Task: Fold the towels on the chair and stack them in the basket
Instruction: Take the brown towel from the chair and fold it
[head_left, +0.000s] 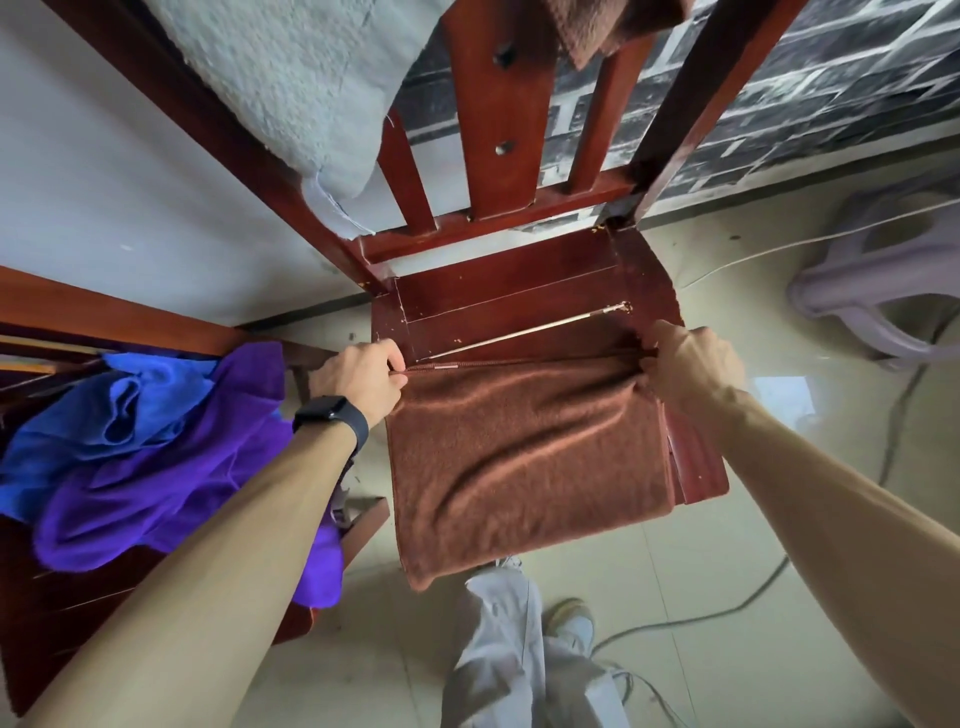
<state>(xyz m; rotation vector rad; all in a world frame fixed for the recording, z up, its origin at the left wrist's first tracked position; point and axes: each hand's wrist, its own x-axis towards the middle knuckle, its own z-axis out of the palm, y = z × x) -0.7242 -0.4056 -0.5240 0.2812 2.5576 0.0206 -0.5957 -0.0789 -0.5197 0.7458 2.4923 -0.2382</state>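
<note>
A brown towel (524, 457) lies folded over the front of the red wooden chair seat (509, 296), its lower edge hanging past the seat's front. My left hand (358, 376) pinches the towel's far left corner. My right hand (685, 364) grips the far right corner, where the cloth bunches. A grey towel (291, 88) and another brown towel (618, 26) hang over the chair back. No basket is in view.
A second chair on the left carries a blue towel (119, 410) and a purple towel (171, 499) in a heap. A pale plastic stool (883, 291) stands at the right. Cables (727, 613) run across the tiled floor. My legs and shoes show below the seat.
</note>
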